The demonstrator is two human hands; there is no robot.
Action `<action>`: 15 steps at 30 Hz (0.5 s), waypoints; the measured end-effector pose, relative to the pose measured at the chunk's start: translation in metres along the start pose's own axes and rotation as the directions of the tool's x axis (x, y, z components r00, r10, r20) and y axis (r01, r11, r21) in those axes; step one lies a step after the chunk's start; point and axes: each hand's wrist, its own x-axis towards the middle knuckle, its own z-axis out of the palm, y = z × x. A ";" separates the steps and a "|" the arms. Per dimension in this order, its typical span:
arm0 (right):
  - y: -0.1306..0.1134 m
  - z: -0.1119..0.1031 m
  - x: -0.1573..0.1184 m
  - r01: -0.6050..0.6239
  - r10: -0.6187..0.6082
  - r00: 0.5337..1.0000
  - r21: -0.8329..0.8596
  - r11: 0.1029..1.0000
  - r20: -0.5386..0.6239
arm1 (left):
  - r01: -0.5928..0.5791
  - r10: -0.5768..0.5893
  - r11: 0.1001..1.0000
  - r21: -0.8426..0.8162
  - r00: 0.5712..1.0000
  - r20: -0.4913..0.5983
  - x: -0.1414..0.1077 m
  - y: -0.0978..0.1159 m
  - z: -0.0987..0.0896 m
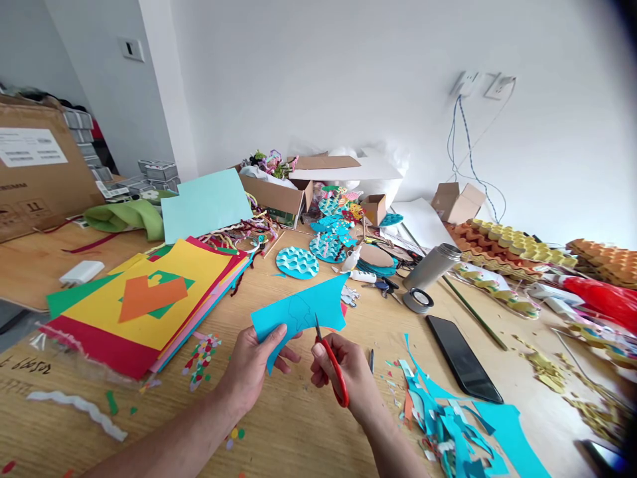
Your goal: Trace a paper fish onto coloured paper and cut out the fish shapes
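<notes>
A sheet of blue paper (318, 300) with curved cut edges and a thin drawn outline is held up over the table. My left hand (259, 358) grips its lower left edge, thumb on top and fingers beneath. In my right hand (343, 368) is a pair of scissors (334, 365) with red handles. Their dark blades point up and meet the paper's lower edge beside the drawn outline. Fingers hide part of the handles.
Coloured paper sheets (164, 292) lie stacked on the left. Blue scraps (442, 418), a phone (462, 358) and a metal flask (432, 265) are on the right. Blue wavy discs (297, 263), a glue bottle (363, 276) and open cardboard boxes (273, 196) stand farther back. Egg trays (512, 242) line the wall.
</notes>
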 end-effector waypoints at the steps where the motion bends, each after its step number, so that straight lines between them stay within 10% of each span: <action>1: 0.000 0.000 0.000 -0.001 0.001 1.000 -0.002 1.000 -0.002 | 0.000 0.000 1.000 0.000 1.000 0.001 0.000 0.000 0.000; 15: 0.008 0.003 0.002 -0.080 0.081 0.995 0.022 0.997 -0.063 | -0.004 0.003 0.999 0.038 1.000 0.004 -0.001 0.001 0.001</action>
